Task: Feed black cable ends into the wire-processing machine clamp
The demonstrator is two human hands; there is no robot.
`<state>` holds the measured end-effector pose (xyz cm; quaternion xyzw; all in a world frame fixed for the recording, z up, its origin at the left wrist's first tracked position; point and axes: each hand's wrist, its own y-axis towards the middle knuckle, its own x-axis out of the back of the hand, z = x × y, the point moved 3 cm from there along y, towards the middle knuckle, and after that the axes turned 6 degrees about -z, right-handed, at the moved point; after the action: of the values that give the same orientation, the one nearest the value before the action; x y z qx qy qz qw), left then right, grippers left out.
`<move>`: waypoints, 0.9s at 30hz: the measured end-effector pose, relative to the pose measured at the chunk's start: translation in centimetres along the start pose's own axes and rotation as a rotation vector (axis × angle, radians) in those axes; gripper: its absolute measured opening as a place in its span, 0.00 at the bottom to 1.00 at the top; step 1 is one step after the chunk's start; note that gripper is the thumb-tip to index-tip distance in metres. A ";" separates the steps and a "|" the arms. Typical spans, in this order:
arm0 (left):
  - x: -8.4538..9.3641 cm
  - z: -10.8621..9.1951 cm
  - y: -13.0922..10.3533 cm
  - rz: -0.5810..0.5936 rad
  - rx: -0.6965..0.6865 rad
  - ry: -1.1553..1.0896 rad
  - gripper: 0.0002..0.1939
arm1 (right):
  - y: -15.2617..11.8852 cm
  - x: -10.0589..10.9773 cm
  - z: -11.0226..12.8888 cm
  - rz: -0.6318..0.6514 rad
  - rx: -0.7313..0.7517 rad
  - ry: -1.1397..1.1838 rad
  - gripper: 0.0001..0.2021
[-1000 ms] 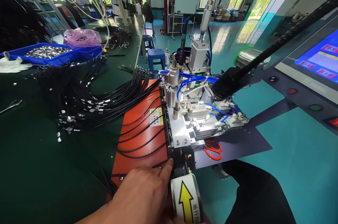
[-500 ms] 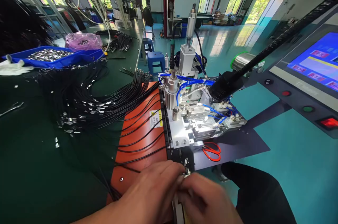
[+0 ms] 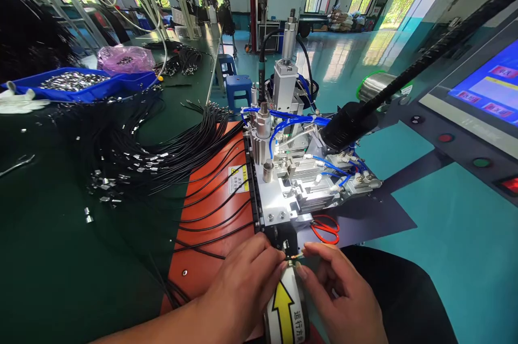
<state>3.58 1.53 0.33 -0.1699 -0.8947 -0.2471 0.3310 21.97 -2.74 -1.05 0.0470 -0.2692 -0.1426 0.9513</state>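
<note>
My left hand (image 3: 246, 274) is at the front end of the machine (image 3: 279, 198), its thumb and fingers pinched on a small part at a cable end. Just right of it is my right hand (image 3: 340, 290), thumb and forefinger close around thin wires (image 3: 298, 255) at that end; whether they grip them is unclear. Beneath both hands lies a white cover with a yellow arrow (image 3: 284, 306). Black cables (image 3: 218, 220) run over the orange plate (image 3: 214, 241) to the machine's left edge.
Red-handled scissors (image 3: 326, 229) lie right of the machine. A bundle of black cables (image 3: 162, 166) and a blue tray (image 3: 76, 87) of metal parts are on the green table (image 3: 52, 279). A thick black tube (image 3: 421, 60) slants across the upper right, near a screen panel (image 3: 477, 117).
My right hand has moved right and opened away from my left hand, uncovering the wires and the yellow arrow. The view has shifted slightly.
</note>
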 end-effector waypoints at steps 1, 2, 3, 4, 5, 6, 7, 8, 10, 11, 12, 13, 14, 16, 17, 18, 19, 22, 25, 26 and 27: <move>0.0 -0.1 0.1 0.000 0.000 0.005 0.07 | 0.1 0.2 0.1 -0.015 0.029 -0.018 0.11; 0.1 -0.1 0.1 -0.001 -0.002 0.008 0.07 | 0.1 0.3 0.3 -0.030 0.056 -0.032 0.10; 0.1 -0.2 0.2 -0.006 -0.002 0.010 0.08 | 0.2 0.4 0.4 -0.041 0.082 -0.041 0.10; 0.2 -0.3 0.3 -0.007 -0.002 0.011 0.08 | 0.3 0.5 0.5 -0.048 0.103 -0.046 0.10; 0.3 -0.4 0.4 -0.010 0.000 0.013 0.08 | 0.4 0.5 0.6 -0.053 0.119 -0.050 0.09; 0.3 -0.5 0.4 -0.010 0.001 0.014 0.09 | 0.4 0.5 0.6 -0.052 0.133 -0.052 0.09; 0.4 -0.6 0.5 -0.012 0.004 0.016 0.09 | 0.5 0.4 0.7 -0.051 0.147 -0.053 0.09; 0.5 -0.6 0.6 -0.012 0.007 0.021 0.10 | 0.5 0.4 0.7 -0.049 0.158 -0.054 0.09; 0.5 -0.8 0.7 -0.008 0.010 0.038 0.11 | 0.5 0.3 0.7 -0.043 0.184 -0.055 0.09; 0.5 -0.8 0.8 -0.008 0.010 0.051 0.12 | 0.5 0.3 0.7 -0.039 0.197 -0.056 0.09; 0.5 -0.8 0.8 -0.007 0.008 0.065 0.13 | 0.5 0.3 0.7 -0.037 0.207 -0.059 0.10; 0.5 -0.8 0.8 -0.009 0.002 0.080 0.13 | 0.5 0.3 0.8 -0.036 0.218 -0.062 0.10; 0.5 -0.8 0.9 -0.010 -0.006 0.094 0.14 | 0.5 0.3 0.8 -0.037 0.226 -0.066 0.10; 0.5 -0.8 0.9 -0.004 -0.020 0.121 0.14 | 0.4 0.3 0.9 -0.042 0.238 -0.076 0.11; 0.4 -0.7 0.9 -0.001 -0.026 0.131 0.15 | 0.4 0.3 0.9 -0.043 0.243 -0.078 0.11; 0.4 -0.7 0.8 -0.001 -0.032 0.138 0.15 | 0.4 0.3 0.9 -0.043 0.248 -0.080 0.12; 0.4 -0.7 0.8 -0.006 -0.037 0.144 0.15 | 0.3 0.3 0.9 -0.043 0.256 -0.082 0.12; 0.3 -0.6 0.8 -0.013 -0.041 0.153 0.15 | 0.3 0.2 1.0 -0.045 0.271 -0.097 0.11; 0.2 -0.7 0.9 -0.007 -0.043 0.159 0.16 | 0.3 0.1 1.0 -0.029 0.270 -0.108 0.11; 0.2 -0.7 0.9 -0.004 -0.047 0.162 0.16 | 0.3 0.0 1.0 -0.025 0.266 -0.108 0.11; 0.2 -0.7 0.9 -0.004 -0.051 0.166 0.16 | 0.2 0.0 1.1 -0.020 0.266 -0.107 0.11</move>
<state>4.23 1.89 1.27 -0.1552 -0.8581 -0.2835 0.3990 21.47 -2.52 -0.12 0.1676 -0.3355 -0.1176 0.9195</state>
